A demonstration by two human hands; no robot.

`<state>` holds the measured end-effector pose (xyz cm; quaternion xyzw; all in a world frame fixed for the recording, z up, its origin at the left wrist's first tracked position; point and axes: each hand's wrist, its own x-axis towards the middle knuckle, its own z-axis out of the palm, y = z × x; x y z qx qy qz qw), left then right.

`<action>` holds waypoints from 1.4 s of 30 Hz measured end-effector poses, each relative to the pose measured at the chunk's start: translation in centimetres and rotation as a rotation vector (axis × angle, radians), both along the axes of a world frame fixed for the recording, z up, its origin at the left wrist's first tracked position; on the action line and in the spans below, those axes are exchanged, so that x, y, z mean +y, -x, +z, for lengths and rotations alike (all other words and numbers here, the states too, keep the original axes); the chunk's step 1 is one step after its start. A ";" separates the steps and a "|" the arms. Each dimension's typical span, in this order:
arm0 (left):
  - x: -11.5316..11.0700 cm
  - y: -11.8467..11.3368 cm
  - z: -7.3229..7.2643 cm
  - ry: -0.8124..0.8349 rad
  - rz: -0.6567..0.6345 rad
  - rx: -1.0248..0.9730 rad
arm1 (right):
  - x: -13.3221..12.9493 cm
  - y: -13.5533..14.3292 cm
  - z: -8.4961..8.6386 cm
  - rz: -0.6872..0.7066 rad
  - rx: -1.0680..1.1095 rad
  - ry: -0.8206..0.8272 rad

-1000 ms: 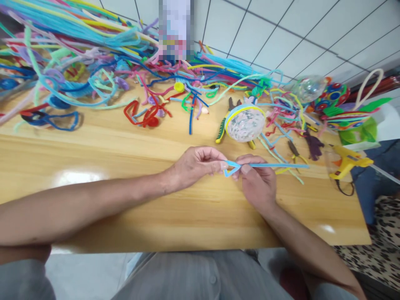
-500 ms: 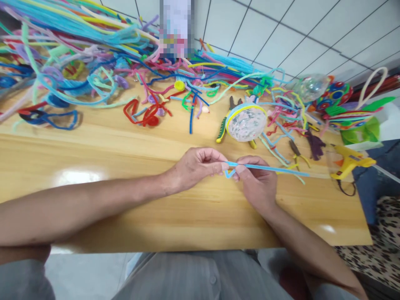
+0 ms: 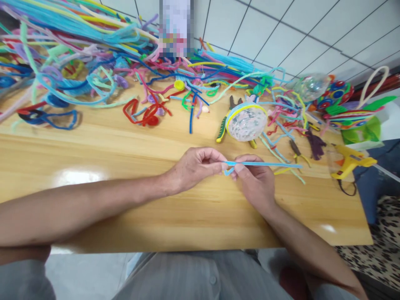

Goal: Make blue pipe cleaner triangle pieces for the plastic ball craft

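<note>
Head view shows the left hand (image 3: 196, 170) and right hand (image 3: 256, 178) both pinching a bent blue pipe cleaner (image 3: 265, 164) above the worktop (image 3: 193, 221).

We pinch 1 blue pipe cleaner (image 3: 276, 165) with our left hand (image 3: 196, 168) and right hand (image 3: 258, 177); its bent end (image 3: 229, 171) shows between them; 1 yellow glue gun (image 3: 352, 161) lies rightward.
</note>
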<state>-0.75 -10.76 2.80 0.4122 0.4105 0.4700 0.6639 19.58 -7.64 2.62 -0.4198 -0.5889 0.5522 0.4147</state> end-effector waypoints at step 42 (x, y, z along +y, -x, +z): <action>0.9 0.6 0.7 0.211 -0.056 -0.165 | 0.2 0.0 2.1 0.217 -0.376 -0.024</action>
